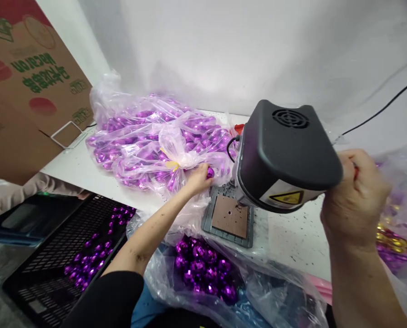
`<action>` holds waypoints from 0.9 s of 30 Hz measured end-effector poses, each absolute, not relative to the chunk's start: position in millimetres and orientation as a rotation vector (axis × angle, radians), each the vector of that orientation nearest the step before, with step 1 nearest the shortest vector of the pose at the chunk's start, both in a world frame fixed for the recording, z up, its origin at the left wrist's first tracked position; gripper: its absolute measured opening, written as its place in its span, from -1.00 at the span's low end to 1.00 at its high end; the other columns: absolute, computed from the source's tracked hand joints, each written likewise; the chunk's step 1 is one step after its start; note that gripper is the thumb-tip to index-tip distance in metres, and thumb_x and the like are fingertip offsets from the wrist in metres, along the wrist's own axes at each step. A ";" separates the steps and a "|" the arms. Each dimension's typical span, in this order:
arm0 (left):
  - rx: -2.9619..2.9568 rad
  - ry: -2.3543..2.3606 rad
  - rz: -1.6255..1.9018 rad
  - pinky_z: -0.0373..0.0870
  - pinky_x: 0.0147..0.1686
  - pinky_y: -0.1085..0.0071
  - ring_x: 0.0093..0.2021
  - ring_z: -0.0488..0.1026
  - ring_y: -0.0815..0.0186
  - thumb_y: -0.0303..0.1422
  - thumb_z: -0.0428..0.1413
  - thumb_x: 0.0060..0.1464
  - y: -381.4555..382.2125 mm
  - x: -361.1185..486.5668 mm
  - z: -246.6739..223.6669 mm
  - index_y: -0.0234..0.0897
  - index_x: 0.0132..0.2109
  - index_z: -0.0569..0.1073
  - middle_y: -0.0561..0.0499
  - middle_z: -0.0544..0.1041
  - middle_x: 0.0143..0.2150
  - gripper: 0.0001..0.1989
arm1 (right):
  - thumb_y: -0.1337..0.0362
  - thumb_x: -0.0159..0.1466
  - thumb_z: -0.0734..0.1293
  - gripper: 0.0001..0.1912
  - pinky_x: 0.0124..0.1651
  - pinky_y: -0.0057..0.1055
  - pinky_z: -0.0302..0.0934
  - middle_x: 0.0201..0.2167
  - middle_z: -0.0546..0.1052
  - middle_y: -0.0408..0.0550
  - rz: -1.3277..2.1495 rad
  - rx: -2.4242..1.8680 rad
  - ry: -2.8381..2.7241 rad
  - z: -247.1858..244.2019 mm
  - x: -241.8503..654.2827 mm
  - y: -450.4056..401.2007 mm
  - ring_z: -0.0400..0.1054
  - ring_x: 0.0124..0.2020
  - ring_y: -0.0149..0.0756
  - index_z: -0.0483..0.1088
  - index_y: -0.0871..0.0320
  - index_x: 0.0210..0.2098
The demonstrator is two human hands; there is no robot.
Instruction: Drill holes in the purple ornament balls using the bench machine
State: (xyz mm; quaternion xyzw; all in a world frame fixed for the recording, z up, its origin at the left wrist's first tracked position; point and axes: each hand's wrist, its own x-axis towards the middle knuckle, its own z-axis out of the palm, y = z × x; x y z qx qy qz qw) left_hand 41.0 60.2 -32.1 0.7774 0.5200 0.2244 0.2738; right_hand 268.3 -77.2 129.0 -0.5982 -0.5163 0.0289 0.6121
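My left hand [199,178] is closed, with a small shiny purple ball [210,172] at its fingertips. It is beside the tied neck of a clear plastic bag [186,160] filled with purple balls. My right hand [355,196] is wrapped round a handle at the right side of a black machine [288,146]; the hand mostly hides it, and a bit of red shows between the fingers. The machine has a round vent and a yellow warning label. Below its head lies a brown square plate [230,217] with a small hole, on a grey base [208,222].
Faceted purple balls [203,269] lie in an open plastic bag at my lap. More are in a black crate [36,278] at lower left. A cardboard box [36,100] stands left, near a person's sleeve [15,196]. Bagged gold and purple balls [399,241] are at right.
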 end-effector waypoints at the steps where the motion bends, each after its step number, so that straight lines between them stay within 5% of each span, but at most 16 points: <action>1: 1.946 1.363 0.674 0.44 -0.05 0.21 -0.04 0.49 0.11 -0.35 0.22 0.13 54.4 31.9 -28.9 -0.35 0.07 0.40 -0.20 0.52 0.00 -0.62 | -0.10 0.26 0.32 -0.55 -0.55 -0.55 0.00 -0.64 0.27 -0.18 0.055 -1.369 -1.195 129.0 268.3 -76.4 0.13 -0.58 -0.53 0.37 0.18 -0.45; 6: 1.046 0.860 0.732 0.41 -0.37 0.39 -0.35 0.50 0.31 0.07 0.12 0.17 4.0 -9.3 -16.7 -0.27 0.03 0.43 -0.14 0.57 -0.11 -0.48 | -0.13 0.24 0.33 -0.52 -0.57 -0.56 -0.02 -0.63 0.28 -0.16 0.019 -1.353 -1.198 128.1 268.4 -74.0 0.12 -0.57 -0.53 0.37 0.18 -0.48; 9: 0.810 0.727 0.656 0.39 -0.40 0.40 -0.39 0.48 0.35 0.07 0.17 0.13 -27.3 -13.2 -15.6 -0.27 -0.03 0.48 -0.17 0.60 -0.13 -0.49 | -0.11 0.24 0.34 -0.54 -0.60 -0.56 0.01 -0.65 0.28 -0.18 0.029 -1.340 -1.182 126.4 269.4 -74.1 0.13 -0.61 -0.53 0.38 0.19 -0.47; 15: 0.902 0.749 0.656 0.50 -0.12 0.25 -0.07 0.56 0.15 -0.20 0.37 -0.04 -56.1 10.3 -18.2 -0.22 0.07 0.40 -0.10 0.55 -0.03 -0.45 | -0.14 0.26 0.32 -0.52 -0.69 -0.52 0.03 -0.70 0.24 -0.26 0.182 -1.328 -1.208 125.2 271.7 -76.8 0.18 -0.71 -0.48 0.33 0.19 -0.42; 20: 1.522 0.910 0.864 0.35 0.19 0.16 0.12 0.45 0.13 -0.21 0.30 0.08 -68.7 30.9 -32.7 -0.24 0.16 0.38 -0.10 0.50 0.11 -0.46 | -0.19 0.26 0.31 -0.48 -0.69 -0.52 0.03 -0.70 0.21 -0.29 0.228 -1.322 -1.218 125.7 271.5 -78.6 0.19 -0.72 -0.49 0.33 0.20 -0.37; 27: 1.920 1.089 0.857 0.28 0.20 0.08 0.14 0.44 0.07 -0.26 0.29 0.12 -65.8 57.3 -54.2 -0.22 0.14 0.40 -0.10 0.54 0.09 -0.54 | -0.20 0.28 0.30 -0.48 -0.64 -0.55 0.00 -0.68 0.26 -0.26 0.261 -1.341 -1.228 127.3 271.9 -79.1 0.19 -0.69 -0.52 0.33 0.19 -0.35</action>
